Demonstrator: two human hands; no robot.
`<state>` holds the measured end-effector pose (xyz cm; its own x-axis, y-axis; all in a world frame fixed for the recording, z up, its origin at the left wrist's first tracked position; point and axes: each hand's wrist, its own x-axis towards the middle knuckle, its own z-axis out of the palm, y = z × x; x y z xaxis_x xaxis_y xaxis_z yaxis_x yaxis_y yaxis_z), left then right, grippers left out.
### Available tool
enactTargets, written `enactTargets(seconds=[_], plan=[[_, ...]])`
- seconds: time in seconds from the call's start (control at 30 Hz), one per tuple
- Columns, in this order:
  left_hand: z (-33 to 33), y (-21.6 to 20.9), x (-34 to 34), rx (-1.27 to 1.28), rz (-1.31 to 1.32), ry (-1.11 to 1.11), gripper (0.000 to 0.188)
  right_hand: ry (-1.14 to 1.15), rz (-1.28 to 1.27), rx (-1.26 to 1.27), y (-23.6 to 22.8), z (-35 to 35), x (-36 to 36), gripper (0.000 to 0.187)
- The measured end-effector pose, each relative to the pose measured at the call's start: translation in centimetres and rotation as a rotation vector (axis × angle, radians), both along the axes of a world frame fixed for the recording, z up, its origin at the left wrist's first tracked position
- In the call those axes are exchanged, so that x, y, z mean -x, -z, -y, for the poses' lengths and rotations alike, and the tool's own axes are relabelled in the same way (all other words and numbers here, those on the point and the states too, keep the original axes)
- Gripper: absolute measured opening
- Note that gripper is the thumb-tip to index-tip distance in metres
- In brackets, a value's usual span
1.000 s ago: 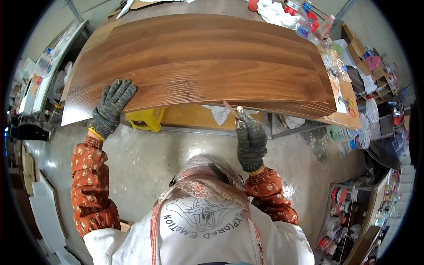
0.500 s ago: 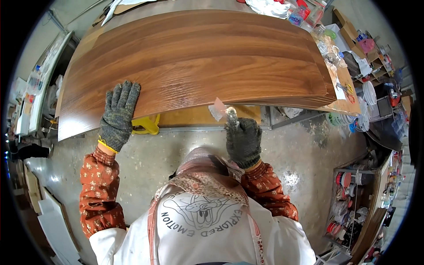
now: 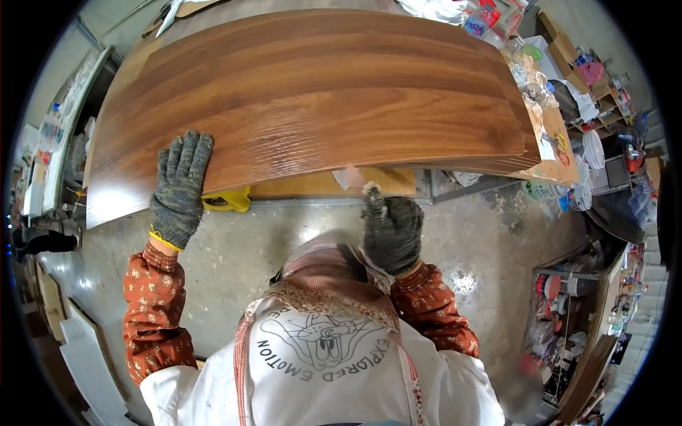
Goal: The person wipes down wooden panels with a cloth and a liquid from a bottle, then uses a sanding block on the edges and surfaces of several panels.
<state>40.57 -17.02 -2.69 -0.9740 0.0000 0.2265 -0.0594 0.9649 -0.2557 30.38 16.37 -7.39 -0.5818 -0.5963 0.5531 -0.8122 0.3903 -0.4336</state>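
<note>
A dark brown wood-grain board lies on top of a stack of boards. My left hand, in a grey knit glove with a yellow cuff edge, rests flat on its near left part, fingers stretched out. Just off the board's front edge, my right hand is closed in a matching glove with a whitish, worn fingertip. At that fingertip is a small thin translucent pinkish piece, blurred, which the hand seems to pinch. The fingers' exact hold on it is hidden.
Under the board's front edge, a yellow object shows beside a metal frame. Bottles, scissors and crumpled plastic crowd the table's right end. A loaded shelf stands at lower right, and a workbench at far left.
My left hand has slid slightly left along the board. The right hand and the pinkish piece have dropped slightly, away from the board's front edge.
</note>
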Motion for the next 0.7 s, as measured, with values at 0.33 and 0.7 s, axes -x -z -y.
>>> enactTargets(seconds=[0.33, 0.7], plan=[[0.5, 0.5, -0.4, 0.025, -0.041, -0.03, 0.071, 0.394, -0.118, 0.006, 1.7, -6.5, 3.3, 0.036], [0.9, 0.9, -0.1, -0.059, -0.045, 0.007, 0.08, 0.483, -0.219, -0.023, 2.1, -11.8, 4.9, 0.06]])
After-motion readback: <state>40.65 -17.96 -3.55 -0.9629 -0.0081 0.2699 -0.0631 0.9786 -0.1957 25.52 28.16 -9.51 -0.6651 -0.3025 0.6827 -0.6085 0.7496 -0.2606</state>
